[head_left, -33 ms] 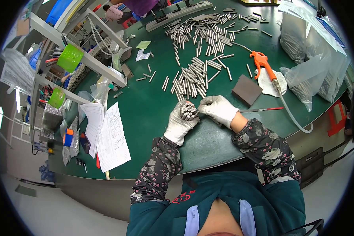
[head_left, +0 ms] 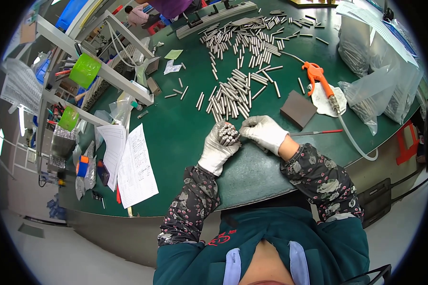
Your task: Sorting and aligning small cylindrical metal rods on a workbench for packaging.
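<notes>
My left hand (head_left: 215,151), in a white glove, is wrapped round a bundle of short metal rods (head_left: 228,135), their round ends facing up. Close by on the right, my gloved right hand (head_left: 265,133) is closed with thumb and fingertips pressed together beside the bundle. Whatever those fingertips may hold is hidden or too small to make out. Just beyond both hands lies a loose pile of similar metal rods (head_left: 233,95) on the green table (head_left: 176,137). Many more rods (head_left: 252,40) are spread farther back.
Right of my hands are a brown block (head_left: 298,109), a thin red-handled tool (head_left: 325,131) and an orange air gun (head_left: 318,78) with its hose, on a white cloth. Bags of rods (head_left: 366,102) stand at far right. Written sheets (head_left: 137,168) and a shelf frame (head_left: 123,85) are left.
</notes>
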### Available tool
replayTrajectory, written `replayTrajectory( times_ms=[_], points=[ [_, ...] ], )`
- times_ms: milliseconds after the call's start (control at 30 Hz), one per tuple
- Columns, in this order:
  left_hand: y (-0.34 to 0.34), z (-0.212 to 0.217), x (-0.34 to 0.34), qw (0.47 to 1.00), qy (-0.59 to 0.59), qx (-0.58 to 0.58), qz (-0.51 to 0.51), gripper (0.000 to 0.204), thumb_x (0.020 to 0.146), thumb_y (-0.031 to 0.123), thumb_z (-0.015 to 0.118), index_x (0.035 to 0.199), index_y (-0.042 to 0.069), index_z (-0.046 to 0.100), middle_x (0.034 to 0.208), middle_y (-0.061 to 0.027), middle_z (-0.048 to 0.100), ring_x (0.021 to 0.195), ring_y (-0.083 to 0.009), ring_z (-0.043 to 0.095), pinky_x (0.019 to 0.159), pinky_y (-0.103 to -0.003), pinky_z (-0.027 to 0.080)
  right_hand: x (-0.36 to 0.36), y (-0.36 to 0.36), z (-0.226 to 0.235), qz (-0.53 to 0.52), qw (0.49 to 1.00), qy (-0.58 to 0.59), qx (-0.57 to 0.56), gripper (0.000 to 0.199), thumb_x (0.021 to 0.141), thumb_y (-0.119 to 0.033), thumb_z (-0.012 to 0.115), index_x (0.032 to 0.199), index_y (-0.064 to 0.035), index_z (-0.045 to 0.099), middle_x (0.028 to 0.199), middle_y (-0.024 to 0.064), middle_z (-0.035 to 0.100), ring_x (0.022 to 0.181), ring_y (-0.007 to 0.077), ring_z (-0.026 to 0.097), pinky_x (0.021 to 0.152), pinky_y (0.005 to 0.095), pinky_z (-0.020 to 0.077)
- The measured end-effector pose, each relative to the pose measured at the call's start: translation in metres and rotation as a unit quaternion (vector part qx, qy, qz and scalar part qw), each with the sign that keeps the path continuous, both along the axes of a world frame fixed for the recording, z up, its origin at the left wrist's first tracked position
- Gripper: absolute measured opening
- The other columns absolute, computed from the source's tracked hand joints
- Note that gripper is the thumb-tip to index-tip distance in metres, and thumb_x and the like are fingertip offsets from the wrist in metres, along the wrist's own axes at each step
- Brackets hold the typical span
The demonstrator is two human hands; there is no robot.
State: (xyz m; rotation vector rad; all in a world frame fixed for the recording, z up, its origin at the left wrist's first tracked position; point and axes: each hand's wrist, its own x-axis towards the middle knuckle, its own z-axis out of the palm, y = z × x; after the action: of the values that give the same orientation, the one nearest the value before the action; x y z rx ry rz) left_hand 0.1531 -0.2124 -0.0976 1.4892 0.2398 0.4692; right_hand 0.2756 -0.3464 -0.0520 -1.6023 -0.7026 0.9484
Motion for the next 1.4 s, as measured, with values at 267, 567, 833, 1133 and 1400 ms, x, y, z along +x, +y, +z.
replayTrajectory(
  times_ms=[267,567,833,1133,1400],
  points=[
    [-0.004,0.007,0.002,1.000,0.017,0.007,0.005,0.060,0.065,-0.013,0.066,0.118,0.005,0.045,0.097,0.0003,0.055,0.089,-0.0094,0.056,0.078,-0.023,0.048,0.000,0.001,-0.003,-0.011,1.000,-0.026,0.008,0.039,0.077,-0.029,0.062,0.098,0.0033,0.062,0.086,0.0146,0.065,0.078,0.0179,0.061,0.074,0.0261,0.0471],
    [-0.002,0.006,0.002,0.999,0.022,0.026,0.007,0.058,0.065,-0.012,0.066,0.117,0.005,0.045,0.096,0.0002,0.055,0.087,-0.0090,0.056,0.076,-0.022,0.048,-0.001,0.004,-0.009,-0.026,0.997,-0.024,0.067,0.028,0.076,-0.022,0.062,0.091,0.0015,0.064,0.082,0.0116,0.066,0.075,0.0163,0.061,0.071,0.0261,0.0475],
    [-0.007,0.013,0.001,0.996,0.010,-0.083,-0.004,0.059,0.065,-0.014,0.066,0.117,0.004,0.044,0.097,-0.0004,0.056,0.089,-0.0102,0.056,0.077,-0.023,0.049,-0.010,0.008,-0.010,-0.051,0.969,-0.203,0.129,0.017,0.076,-0.017,0.064,0.083,-0.0019,0.064,0.073,0.0130,0.062,0.063,0.0170,0.060,0.061,0.0282,0.0478],
    [-0.006,0.015,0.000,0.998,0.053,-0.025,0.005,0.058,0.066,-0.014,0.065,0.118,0.004,0.045,0.096,-0.0001,0.055,0.087,-0.0097,0.056,0.077,-0.023,0.049,0.025,-0.004,-0.004,-0.162,0.936,0.196,0.242,0.020,0.087,-0.022,0.054,0.095,-0.0039,0.055,0.077,0.0060,0.061,0.050,0.0104,0.053,0.037,0.0180,0.0364],
    [-0.006,0.016,-0.001,0.997,0.070,-0.041,0.016,0.059,0.068,-0.014,0.065,0.120,0.004,0.043,0.102,-0.0009,0.052,0.090,-0.0100,0.056,0.078,-0.023,0.048,0.015,0.001,-0.001,-0.218,0.878,0.385,0.180,0.011,0.090,-0.023,0.050,0.087,-0.0123,0.051,0.071,0.0042,0.054,0.054,0.0139,0.049,0.042,0.0237,0.0356]
  ],
)
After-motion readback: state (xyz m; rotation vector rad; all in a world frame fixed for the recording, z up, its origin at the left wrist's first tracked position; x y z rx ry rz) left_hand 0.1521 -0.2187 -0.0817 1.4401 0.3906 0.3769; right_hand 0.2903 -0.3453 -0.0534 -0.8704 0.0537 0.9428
